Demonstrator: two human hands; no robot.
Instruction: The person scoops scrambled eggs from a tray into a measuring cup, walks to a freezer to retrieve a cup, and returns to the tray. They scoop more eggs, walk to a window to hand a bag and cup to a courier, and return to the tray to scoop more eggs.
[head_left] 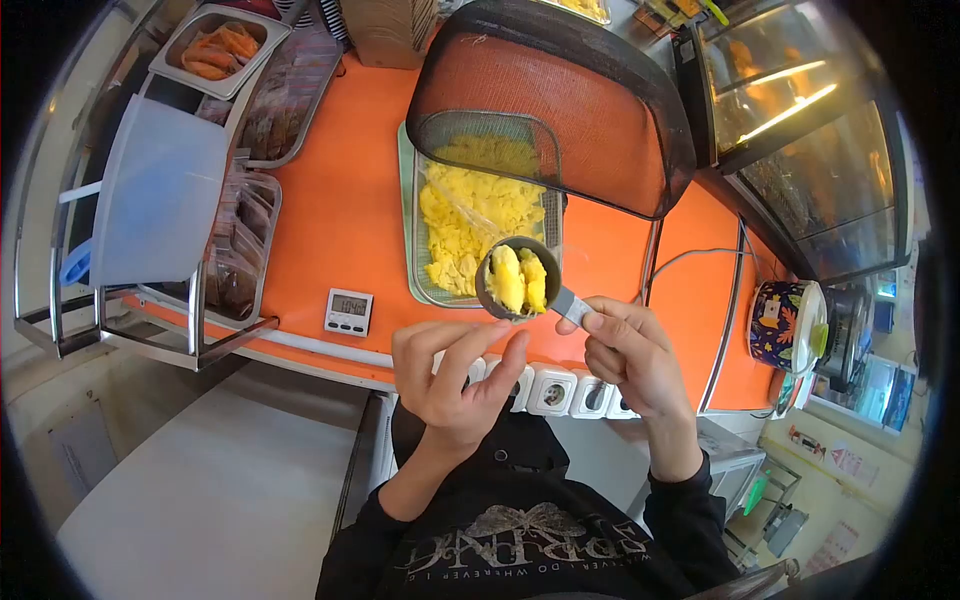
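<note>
My right hand [632, 352] is closed round the handle of a grey measuring cup [490, 300], which is raised in front of the orange counter. Soft yellow chunks of food [508, 280] fill the cup. Just below its rim, my left hand [455, 378] has its fingers apart and bent, fingertips right by the cup's underside. Behind the cup, a mesh basket [553, 225] holds many more of the yellow pieces [480, 205] and stands on a pale green tray [410, 240]. A black mesh cover [560, 110] leans over the basket's far end.
A digital timer [348, 312] lies on the orange counter [330, 200]. At left, a metal rack [195, 320] borders trays of packets [240, 240]. A glass display case [800, 130] and a patterned pot [785, 320] stand right. Wall sockets [551, 392] line the front edge.
</note>
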